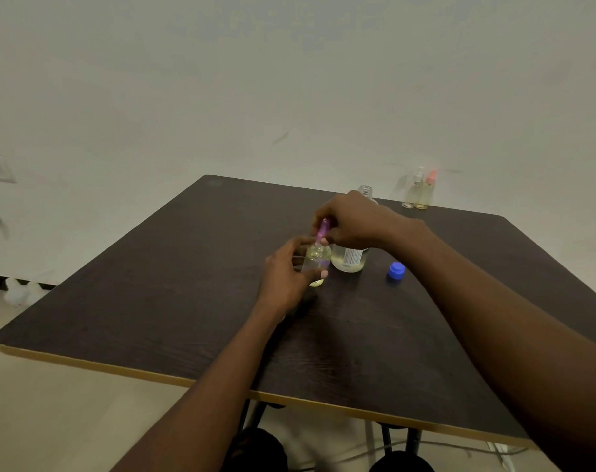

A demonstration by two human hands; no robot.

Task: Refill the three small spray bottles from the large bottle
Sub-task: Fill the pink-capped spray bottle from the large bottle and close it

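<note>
Left hand (284,274) gripped the small spray bottle (316,262) upright on the bench (187,301); right hand (349,221) pinched its purple sprayer top (322,230), right above.

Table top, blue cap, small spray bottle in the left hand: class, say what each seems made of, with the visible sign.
Table top: likely wood-grain laminate on board, matt; dark grain lines, pale edge band. Blue cap: probably plastic; even, opaque colour. Small spray bottle: clear plastic or glass, cannot tell which; yellowish liquid shows through.
</note>
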